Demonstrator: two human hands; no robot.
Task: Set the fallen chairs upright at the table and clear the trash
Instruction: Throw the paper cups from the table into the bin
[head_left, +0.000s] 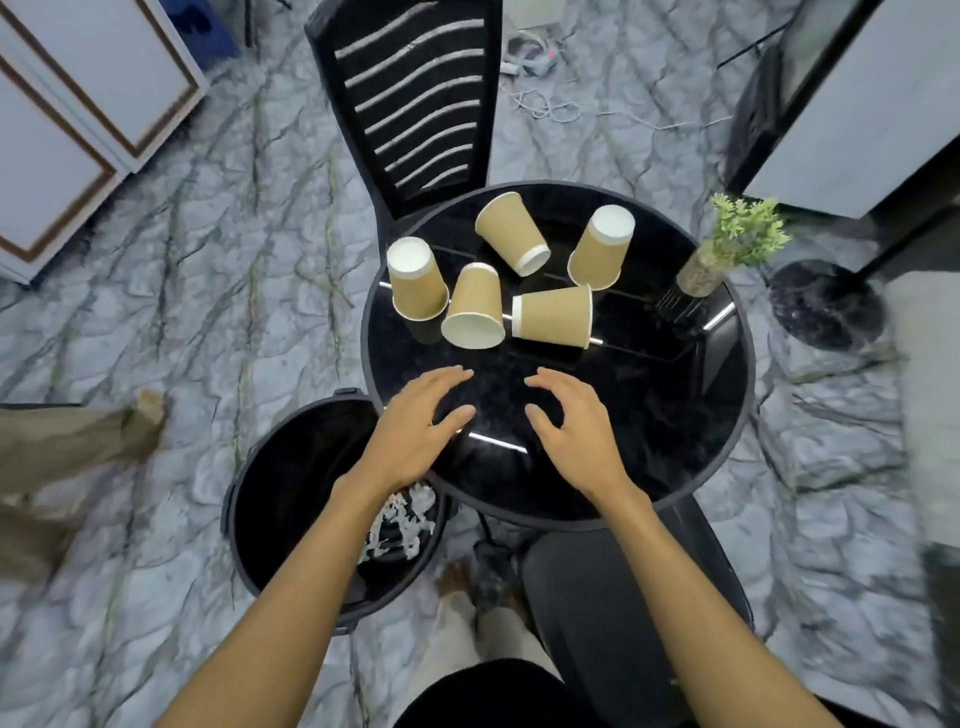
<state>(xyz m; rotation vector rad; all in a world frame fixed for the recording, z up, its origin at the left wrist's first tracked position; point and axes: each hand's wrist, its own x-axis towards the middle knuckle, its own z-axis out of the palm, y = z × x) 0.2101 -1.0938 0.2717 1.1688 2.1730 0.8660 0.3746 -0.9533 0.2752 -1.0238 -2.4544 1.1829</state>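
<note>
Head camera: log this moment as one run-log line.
left hand: open | right hand: open, both over table | paper cups: five on table, none held | bin: beside table, shredded paper inside | far chair: upright

Five tan paper cups (553, 317) scattered on round black table (649, 415), slatted black chair (415, 93) upright behind.
</note>
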